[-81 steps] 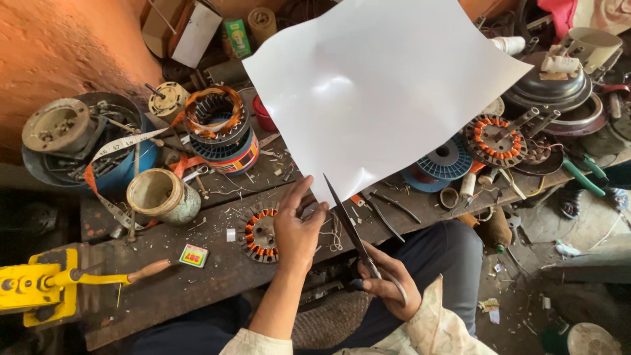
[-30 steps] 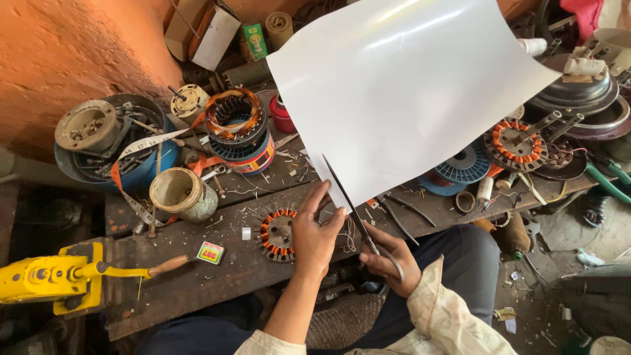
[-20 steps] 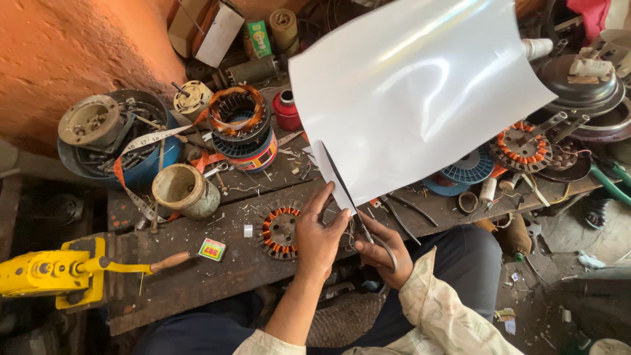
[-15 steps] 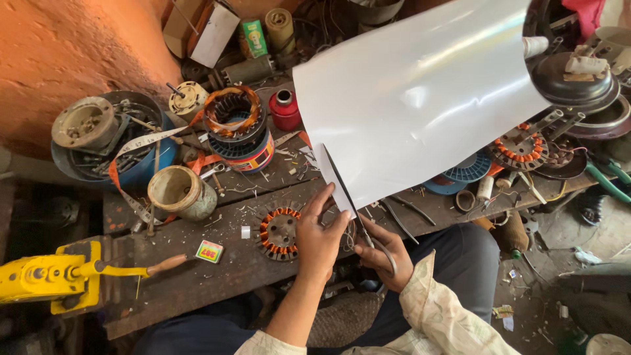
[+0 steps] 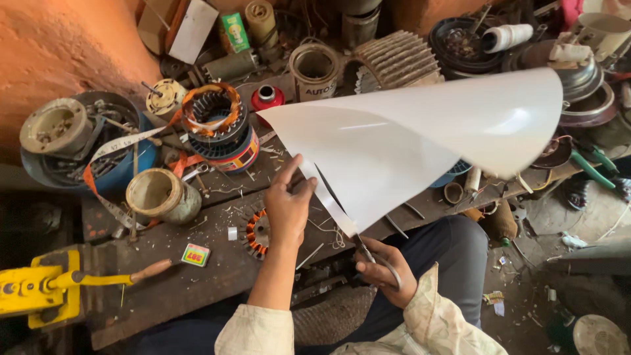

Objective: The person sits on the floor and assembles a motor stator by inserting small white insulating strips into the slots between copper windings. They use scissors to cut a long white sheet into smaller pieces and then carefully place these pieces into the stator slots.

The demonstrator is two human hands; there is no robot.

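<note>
Bench left: a yellow tool [image 5: 36, 289] lies at the edge, a round tin [image 5: 161, 195] near it.
My left hand [image 5: 287, 210]: fingers pinched on the cut strip of the white sheet [image 5: 420, 141].
Sheet: curls above the workbench [image 5: 217, 256], over the stator [image 5: 256, 231].
My right hand [image 5: 388, 273]: fingers closed through the scissors [image 5: 355, 227], blades in the sheet's edge.

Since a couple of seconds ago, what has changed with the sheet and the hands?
The white sheet has curled over and swung toward the right, and the scissors have cut farther up it, leaving a longer narrow strip at the left hand. The right hand still grips the scissor handles, the left still pinches the edge. The motor stator on the bench has not moved.
</note>
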